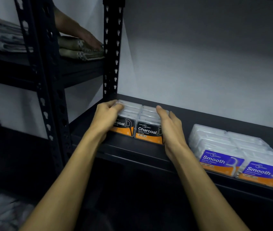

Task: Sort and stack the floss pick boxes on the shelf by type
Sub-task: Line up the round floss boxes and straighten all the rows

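Two rows of clear Charcoal floss pick boxes (pixel 146 129), with black and orange labels, stand side by side at the left end of the black shelf (pixel 132 150). My left hand (pixel 106 116) clasps the left side of that block, fingers curled over its top. My right hand (pixel 170 124) presses against the block's right side, thumb on top. Farther right on the same shelf sits a block of Smooth floss pick boxes (pixel 242 157) with purple and orange labels, in two rows, apart from both hands.
A black perforated upright (pixel 112 47) rises just behind the Charcoal boxes. On the neighbouring rack at upper left, another person's hand (pixel 85 37) rests on folded cloths (pixel 80 49). A white wall backs the shelf.
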Tool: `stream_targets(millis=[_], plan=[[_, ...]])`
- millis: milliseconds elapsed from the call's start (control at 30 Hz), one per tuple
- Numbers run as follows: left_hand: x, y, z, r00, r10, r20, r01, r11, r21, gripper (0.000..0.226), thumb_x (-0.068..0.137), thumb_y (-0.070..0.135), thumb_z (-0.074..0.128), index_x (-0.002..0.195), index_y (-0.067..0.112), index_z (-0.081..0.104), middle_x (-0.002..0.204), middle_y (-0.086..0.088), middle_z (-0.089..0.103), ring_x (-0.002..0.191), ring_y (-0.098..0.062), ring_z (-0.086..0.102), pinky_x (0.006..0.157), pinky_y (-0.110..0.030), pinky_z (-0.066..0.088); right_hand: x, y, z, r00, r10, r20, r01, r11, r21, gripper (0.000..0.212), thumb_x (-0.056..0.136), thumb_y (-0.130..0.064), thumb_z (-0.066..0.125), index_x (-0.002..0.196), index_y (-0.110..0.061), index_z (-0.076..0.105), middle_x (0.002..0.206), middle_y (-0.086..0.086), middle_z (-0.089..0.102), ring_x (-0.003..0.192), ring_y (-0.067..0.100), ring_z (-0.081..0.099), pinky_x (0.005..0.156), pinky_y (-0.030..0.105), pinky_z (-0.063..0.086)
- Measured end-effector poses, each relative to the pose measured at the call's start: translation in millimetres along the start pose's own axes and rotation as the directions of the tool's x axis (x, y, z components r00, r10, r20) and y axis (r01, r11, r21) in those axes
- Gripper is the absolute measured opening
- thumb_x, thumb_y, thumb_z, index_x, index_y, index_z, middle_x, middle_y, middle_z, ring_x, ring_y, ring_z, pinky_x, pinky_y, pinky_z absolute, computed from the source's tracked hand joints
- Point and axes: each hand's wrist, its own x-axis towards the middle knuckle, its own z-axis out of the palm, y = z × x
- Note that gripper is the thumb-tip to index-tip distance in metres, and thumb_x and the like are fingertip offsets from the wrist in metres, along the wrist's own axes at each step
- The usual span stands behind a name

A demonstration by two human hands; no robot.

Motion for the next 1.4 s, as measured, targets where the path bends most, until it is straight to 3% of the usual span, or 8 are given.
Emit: stream_targets(millis=[100,300,500,700,800,967,1133,1400], plan=[[-0.9,0.6,-1.2,1.000,0.013,0.016,-0.014,1.000,0.012,0.011,0.093,0.020,0.063,0.087,0.026,0.071,0.095,0.007,0.076,0.093,-0.012,0.072,0.092,-0.030,0.054,5.6,4.4,-0.2,1.000,-0.004,0.006,0.004,1.000,-0.017,0.105,0.061,-0.082,0.059,0.145,-0.020,0.046,0.146,0.005,0.054,0.130,0.024,0.056,0.110,0.048,0.044],[-11.2,3.1,-6.0,1.000,0.014,0.028,-0.014,1.000,0.006,0.022,0.093,0.020,0.062,0.075,0.030,0.070,0.086,0.010,0.077,0.093,-0.015,0.073,0.096,-0.037,0.054,0.1,4.1,-3.3,0.999,-0.032,0.024,0.033,0.999,-0.029,0.103,0.063,-0.079,0.057,0.145,-0.016,0.046,0.142,0.005,0.057,0.126,0.022,0.059,0.109,0.046,0.045],[-26.7,4.7,-11.6,0.999,0.029,0.023,-0.029,1.000,-0.009,0.023,0.094,0.020,0.061,0.075,0.031,0.067,0.083,0.011,0.076,0.090,-0.014,0.073,0.092,-0.036,0.056,-7.8,10.3,-4.8,0.999,-0.036,0.029,0.037,0.998,-0.048,0.105,0.063,-0.084,0.054,0.145,-0.020,0.045,0.145,0.003,0.054,0.130,0.022,0.056,0.110,0.048,0.044],[-36.6,6.1,-15.2,0.997,0.052,0.050,-0.051,0.998,-0.023,0.027,0.096,0.017,0.060,0.074,0.033,0.063,0.060,0.027,0.069,0.061,0.009,0.067,0.071,-0.019,0.051,-17.5,16.6,-7.1,0.999,-0.041,0.027,0.042,0.998,-0.045,0.116,0.054,-0.092,0.058,0.146,-0.025,0.042,0.150,0.002,0.050,0.135,0.023,0.051,0.111,0.050,0.042],[-40.8,6.3,-15.8,0.996,0.074,0.053,-0.073,0.997,-0.021,0.029,0.097,0.017,0.059,0.074,0.034,0.062,0.058,0.030,0.067,0.059,0.014,0.064,0.066,-0.013,0.049,-20.5,15.3,-7.2,0.999,-0.041,0.021,0.042,0.998,-0.050,0.120,0.050,-0.095,0.057,0.146,-0.025,0.042,0.150,0.003,0.050,0.136,0.024,0.051,0.111,0.051,0.042],[-42.3,5.3,-16.5,0.998,0.063,0.032,-0.061,0.997,-0.045,0.022,0.095,0.018,0.061,0.080,0.033,0.064,0.077,0.019,0.072,0.078,0.002,0.069,0.077,-0.021,0.050,-25.5,15.8,-9.2,0.999,-0.049,0.012,0.050,0.996,-0.077,0.101,0.064,-0.085,0.049,0.145,-0.025,0.044,0.146,0.002,0.054,0.132,0.025,0.054,0.109,0.051,0.043],[-42.8,7.0,-16.0,0.999,0.041,0.031,-0.040,0.998,-0.051,0.017,0.094,0.017,0.061,0.083,0.029,0.067,0.073,0.015,0.074,0.066,0.003,0.070,0.067,-0.017,0.053,-28.0,12.2,-8.6,0.999,-0.042,0.013,0.043,0.996,-0.076,0.104,0.063,-0.088,0.046,0.145,-0.024,0.043,0.145,0.003,0.055,0.130,0.025,0.055,0.108,0.052,0.044],[-45.3,9.1,-14.9,1.000,0.021,0.022,-0.020,0.999,-0.038,0.018,0.094,0.016,0.061,0.082,0.028,0.067,0.072,0.015,0.075,0.071,-0.003,0.072,0.073,-0.023,0.056,-33.2,7.2,-8.0,0.999,-0.032,-0.003,0.032,0.995,-0.095,0.104,0.064,-0.089,0.042,0.145,-0.024,0.044,0.144,0.002,0.056,0.130,0.025,0.056,0.108,0.051,0.043]])
